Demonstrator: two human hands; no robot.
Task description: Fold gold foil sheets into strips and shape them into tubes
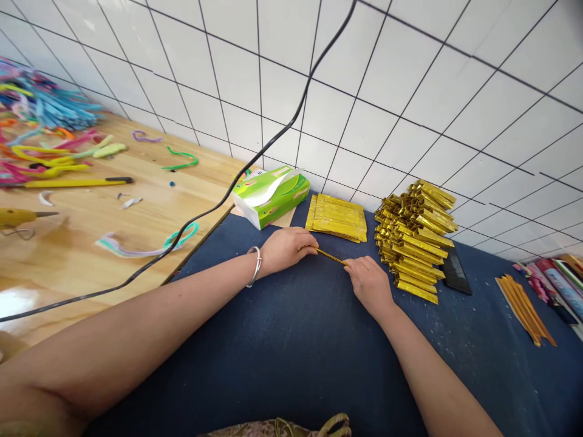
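Between my two hands stretches a thin strip of gold foil paper (331, 256), held a little tilted above the dark blue tabletop (291, 340). My left hand (286, 247), with a silver bangle (256, 267) on its wrist, pinches the strip's left end. The right end is pinched in the fingers of my right hand (370, 284). Just beyond my hands lies a flat stack of gold foil sheets (337, 216). To the right of my right hand rises a pile of folded gold foil pieces (416, 243).
A green tissue pack (277, 197) sits by the tiled wall. A black cable (291, 121) crosses the view. On the wooden table (155, 212) lie pipe cleaners (59, 103), a yellow cutter (77, 181) and a glue gun (20, 216). Orange strips (523, 306) and a dark phone-like slab (456, 273) are right.
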